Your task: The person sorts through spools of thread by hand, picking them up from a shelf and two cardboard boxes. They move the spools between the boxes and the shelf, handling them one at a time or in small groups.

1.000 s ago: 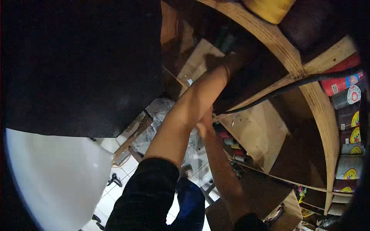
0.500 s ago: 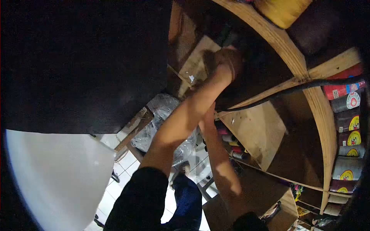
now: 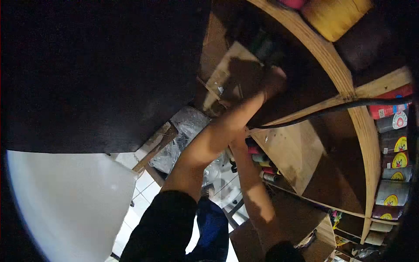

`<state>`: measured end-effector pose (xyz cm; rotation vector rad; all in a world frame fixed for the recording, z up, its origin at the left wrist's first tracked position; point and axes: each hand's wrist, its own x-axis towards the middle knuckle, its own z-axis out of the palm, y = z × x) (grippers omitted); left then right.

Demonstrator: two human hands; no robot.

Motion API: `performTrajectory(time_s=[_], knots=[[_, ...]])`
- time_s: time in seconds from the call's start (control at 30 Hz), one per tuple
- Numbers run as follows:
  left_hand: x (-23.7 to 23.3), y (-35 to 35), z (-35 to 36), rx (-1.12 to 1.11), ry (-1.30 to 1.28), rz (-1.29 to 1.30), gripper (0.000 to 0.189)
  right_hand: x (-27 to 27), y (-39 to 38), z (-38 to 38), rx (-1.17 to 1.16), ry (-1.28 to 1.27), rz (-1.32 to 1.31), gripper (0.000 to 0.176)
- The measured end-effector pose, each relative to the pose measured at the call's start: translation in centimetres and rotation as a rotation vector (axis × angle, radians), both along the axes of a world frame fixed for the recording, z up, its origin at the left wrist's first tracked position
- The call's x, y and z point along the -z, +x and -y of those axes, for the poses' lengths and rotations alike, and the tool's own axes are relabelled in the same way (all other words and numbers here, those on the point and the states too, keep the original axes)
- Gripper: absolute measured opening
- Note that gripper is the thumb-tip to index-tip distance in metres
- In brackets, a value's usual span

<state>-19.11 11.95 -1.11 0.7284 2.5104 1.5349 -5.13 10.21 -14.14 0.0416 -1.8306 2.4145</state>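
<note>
My left hand (image 3: 274, 79) reaches up into a shadowed shelf compartment (image 3: 305, 83). Dark spool-like shapes (image 3: 264, 46) stand just beyond it, too dim to make out well. Its fingers are lost in the shadow, so whether it holds anything does not show. My right hand (image 3: 238, 134) lies beneath the left forearm, which crosses over it; only the wrist end is plain and its fingers are hidden. A pale wooden board (image 3: 233, 65) is beside the left hand, with a small white scrap (image 3: 220, 90) on it.
Curved wooden shelving (image 3: 362, 144) holds labelled thread spools (image 3: 393, 194) on the right and a yellow spool (image 3: 336, 19) above. A black cable (image 3: 314, 114) runs across it. Clear plastic wrapping (image 3: 187, 126) lies below, near a white surface (image 3: 65, 196). A cardboard box (image 3: 288, 218) sits low.
My left hand has moved slightly to the right and down, deeper into the shadow. The right arm has barely moved. The whole view has shifted a little.
</note>
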Motion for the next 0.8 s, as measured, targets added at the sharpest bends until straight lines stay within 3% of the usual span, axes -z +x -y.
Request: performTrajectory(time_s=[0.1, 0.13, 0.33, 0.8], knots=[[7.9, -5.0, -6.0, -0.066, -0.731, -0.776, 0.017, 1.0, -0.1, 0.1, 0.01, -0.044, 0.041, 0.027], [11.1, -7.0, -8.2, -0.266, -0.678, -0.987, 0.018, 0.8, -0.2, 0.1, 0.003, -0.031, 0.03, 0.027], [7.2, -3.2, -4.6, -0.145, -0.444, -0.563, 0.017, 1.2, -0.5, 0.4, -0.025, 0.032, -0.012, 0.027], [4.3, -1.2, -1.0, -0.099, -0.274, -0.374, 0.015, 0.9, -1.0, 0.0, -0.051, 0.153, -0.118, 0.028]])
